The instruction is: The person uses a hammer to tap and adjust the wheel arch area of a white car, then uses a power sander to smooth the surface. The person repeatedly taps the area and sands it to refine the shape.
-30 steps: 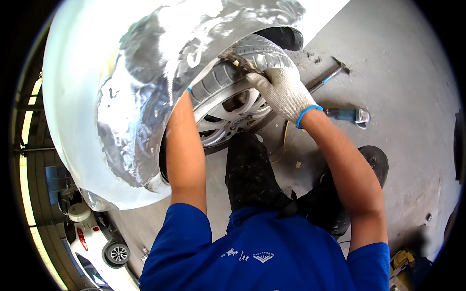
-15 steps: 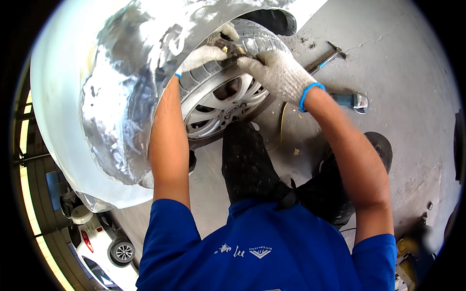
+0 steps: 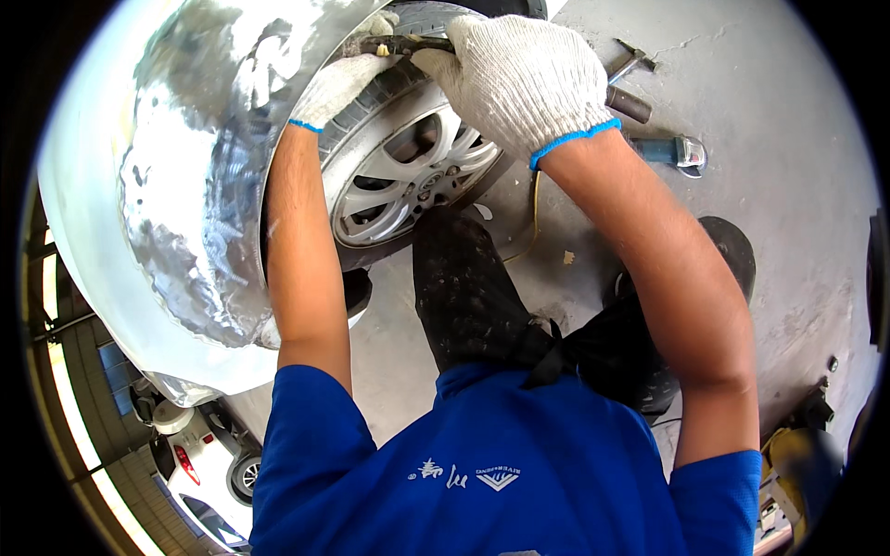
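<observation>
A dark, grimy strip with pale bits lies across the tire's top, under the lip of a white car fender with a bare, sanded metal patch. My left hand, in a white knit glove, reaches inside that lip and grips the strip's left part, fingertips partly hidden. My right hand, also gloved, grips the strip's right part, its thumb against it. Below both hands is the tire with a silver alloy wheel. My knee is against the wheel's lower edge.
On the grey floor at right lie a hammer, a dark cylinder, a blue power tool and a yellow hose. A white car stands at lower left. Assorted gear sits at lower right.
Both hands and the strip have moved up in view, and the right hand appears nearer. My left hand, earlier hidden behind the fender, now shows. The fender appears shifted leftward and up.
</observation>
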### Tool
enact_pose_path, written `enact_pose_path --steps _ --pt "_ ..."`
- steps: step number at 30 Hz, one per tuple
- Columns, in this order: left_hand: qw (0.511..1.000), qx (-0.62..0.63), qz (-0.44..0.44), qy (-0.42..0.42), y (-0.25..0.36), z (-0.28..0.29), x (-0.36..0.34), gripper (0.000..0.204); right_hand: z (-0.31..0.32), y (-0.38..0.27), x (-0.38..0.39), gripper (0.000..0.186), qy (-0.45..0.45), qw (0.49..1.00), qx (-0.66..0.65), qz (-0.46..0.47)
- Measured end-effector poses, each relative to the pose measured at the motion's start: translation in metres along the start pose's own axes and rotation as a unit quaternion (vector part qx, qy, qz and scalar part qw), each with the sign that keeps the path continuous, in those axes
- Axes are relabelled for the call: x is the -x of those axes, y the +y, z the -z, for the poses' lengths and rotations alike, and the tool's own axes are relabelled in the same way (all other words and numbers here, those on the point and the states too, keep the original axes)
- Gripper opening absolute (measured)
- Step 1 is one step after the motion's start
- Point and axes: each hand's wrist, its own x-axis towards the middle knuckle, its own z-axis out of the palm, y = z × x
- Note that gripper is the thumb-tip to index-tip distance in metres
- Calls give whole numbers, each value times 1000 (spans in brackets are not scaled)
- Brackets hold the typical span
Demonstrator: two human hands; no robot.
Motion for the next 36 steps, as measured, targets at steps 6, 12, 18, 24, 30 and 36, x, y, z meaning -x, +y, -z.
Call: enact_pose_path --steps 6,12,18,24,30,36 --pt "977 211 22 34 72 8 12 33 -2 -4 -9 39 -22 1000 -18 -4" --pt "962 253 77 59 102 2 22 32 14 -16 -10 35 -81 994 -65 -44" --pt "977 151 121 89 58 -7 40 42 3 -14 3 30 24 992 -124 22" --pt "952 247 153 92 59 -14 48 49 12 -22 -1 29 -39 997 -66 -4" --pt "976 76 206 15 18 -32 33 48 19 -24 -4 35 -44 999 -7 14" --pt "960 210 183 -22 -22 -40 20 52 10 -9 -27 40 -46 998 -3 53"
